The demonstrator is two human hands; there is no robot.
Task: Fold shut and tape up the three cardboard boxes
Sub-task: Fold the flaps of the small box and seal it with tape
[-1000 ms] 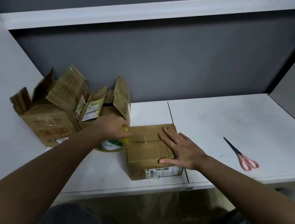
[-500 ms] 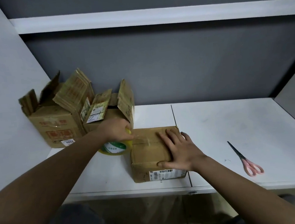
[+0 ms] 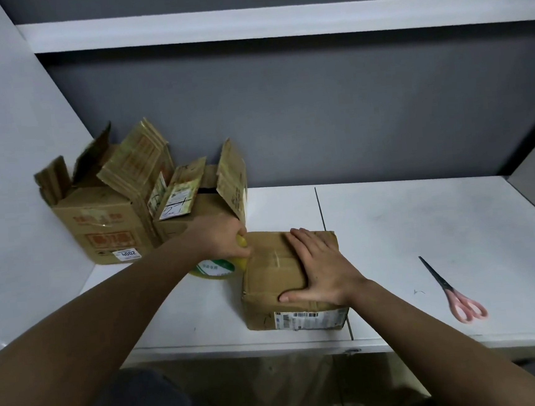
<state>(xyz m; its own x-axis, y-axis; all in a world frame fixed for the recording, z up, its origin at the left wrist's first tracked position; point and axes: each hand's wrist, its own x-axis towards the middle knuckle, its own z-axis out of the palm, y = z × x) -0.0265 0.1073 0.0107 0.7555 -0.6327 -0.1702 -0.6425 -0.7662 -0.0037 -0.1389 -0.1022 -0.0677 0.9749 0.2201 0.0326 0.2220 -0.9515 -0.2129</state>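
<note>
R hand (image 3: 322,269) flat, fingers straight, pressing closed box (image 3: 276,276) top at bench (image 3: 423,221) front edge. L hand (image 3: 222,236) grips tape roll (image 3: 215,267) at box's L side. Two open boxes (image 3: 99,217) (image 3: 201,205) rear-L. Scissors (image 3: 455,293) well apart, R.

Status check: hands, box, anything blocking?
Left hand grips tape roll at closed box left edge. Right hand flat on top. Two boxes open. Scissors clear.

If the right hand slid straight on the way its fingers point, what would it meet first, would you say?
The right hand lies flat on the closed box, fingers pointing far-left. Past the box's edge, it would probably meet the open box's flap, though depth is unclear.
</note>
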